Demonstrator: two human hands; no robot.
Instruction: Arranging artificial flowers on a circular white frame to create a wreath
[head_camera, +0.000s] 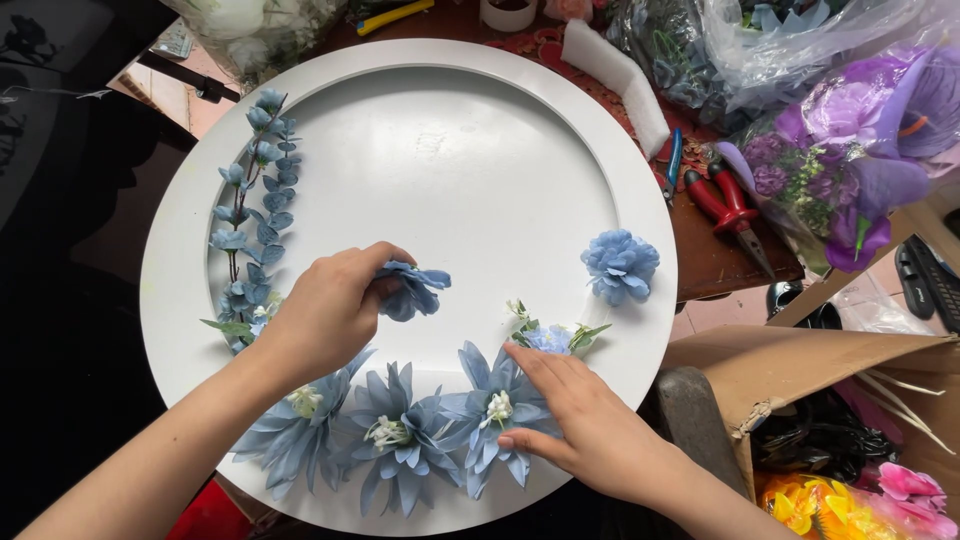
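Right hand (570, 415) flat on big bloom (492, 412) — left hand (325, 312) pinches blue flower (412, 288), petals rightward.

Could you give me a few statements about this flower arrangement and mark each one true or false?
1. The left hand holds a small blue flower above the white round tray. True.
2. The right hand rests on a purple flower. False: its fingers lie on a large blue flower at the tray's lower rim.
3. Three large blue flowers sit side by side along the lower rim. True.
4. The red-handled pliers lie inside the tray. False: they lie outside it, on the table to its right.
5. A blue leafy sprig runs along the tray's left side. True.
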